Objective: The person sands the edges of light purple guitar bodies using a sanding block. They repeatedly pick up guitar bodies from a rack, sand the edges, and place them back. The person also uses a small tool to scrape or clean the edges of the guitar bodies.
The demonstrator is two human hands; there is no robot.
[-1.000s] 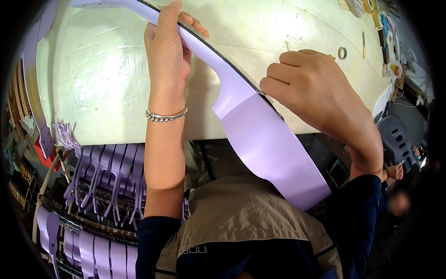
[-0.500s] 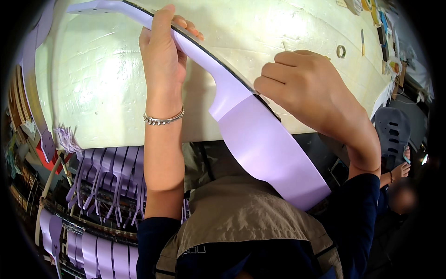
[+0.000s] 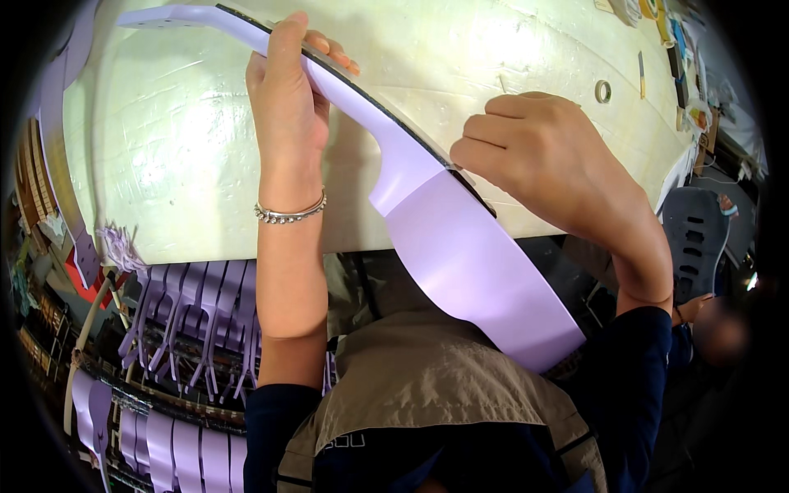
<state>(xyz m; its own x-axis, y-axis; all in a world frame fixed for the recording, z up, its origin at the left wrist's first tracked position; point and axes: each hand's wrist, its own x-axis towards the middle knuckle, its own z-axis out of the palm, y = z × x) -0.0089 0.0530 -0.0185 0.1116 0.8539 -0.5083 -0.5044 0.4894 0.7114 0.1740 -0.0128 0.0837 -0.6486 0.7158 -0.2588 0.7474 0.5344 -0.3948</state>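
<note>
"So, where've we got the guitar?"

"Slantwise on our centre, headstock btwn 10 & 11 o'clock, wide end down at 4, by our brown cloth apron. Smooth, satiny lilac finish; waisted curve on the body, scooped heel, long slim neck. Thin black strip runs along its upper edge."

"Our hands?"

"L hand, 11 o'clock, is clamped round the neck, thumb over the near side. Beaded metal bracelet on that wrist. R hand, approx 2 o'clock, has fingers curled together, tips by the strip nr the heel. Can't tell if they're gripping anything, they hide it."

"Surroundings, ASAP?"

"Bench has a pale, shiny, wrinkled plastic-looking cover. Small ring-shaped roll past our R hand, also 2 o'clock. More glossy lilac bodies racked btwn 7 & 8, and a dark slotted panel at 3."
</note>
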